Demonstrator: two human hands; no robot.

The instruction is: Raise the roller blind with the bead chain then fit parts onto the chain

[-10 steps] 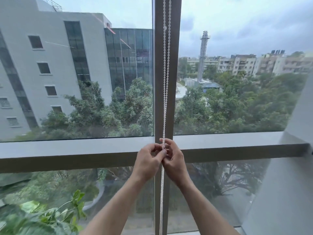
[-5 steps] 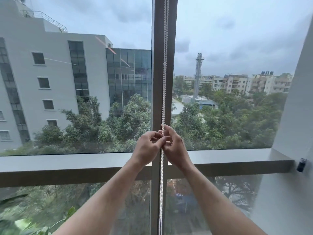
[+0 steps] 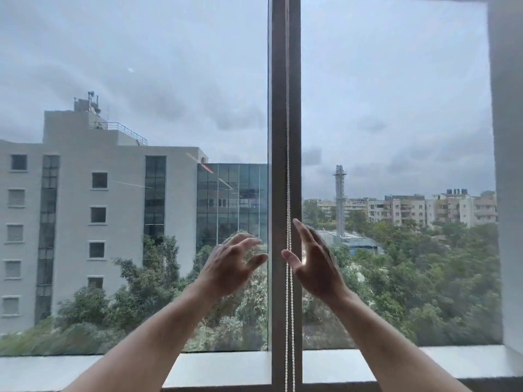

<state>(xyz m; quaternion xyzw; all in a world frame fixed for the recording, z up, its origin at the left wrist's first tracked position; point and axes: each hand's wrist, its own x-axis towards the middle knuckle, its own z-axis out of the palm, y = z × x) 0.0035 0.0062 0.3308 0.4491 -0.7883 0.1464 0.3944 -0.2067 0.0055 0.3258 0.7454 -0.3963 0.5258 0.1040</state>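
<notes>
Grey walls of a tall building (image 3: 85, 222) stood far left, outside the glass. Next came the left hand (image 3: 229, 267), held up in front of the pane, its fingers (image 3: 246, 243) spread apart and curled a little, holding nothing. It was near the bead chain (image 3: 288, 193) but not touching it. That white chain hung straight down the dark window post (image 3: 280, 108) in the middle. Just right of it was the right hand (image 3: 314, 264), flat and open, fingers pointing up. Its thumb (image 3: 290, 257) was right at the chain; whether it touched was hard to tell. Green trees (image 3: 424, 278) filled the right side.
</notes>
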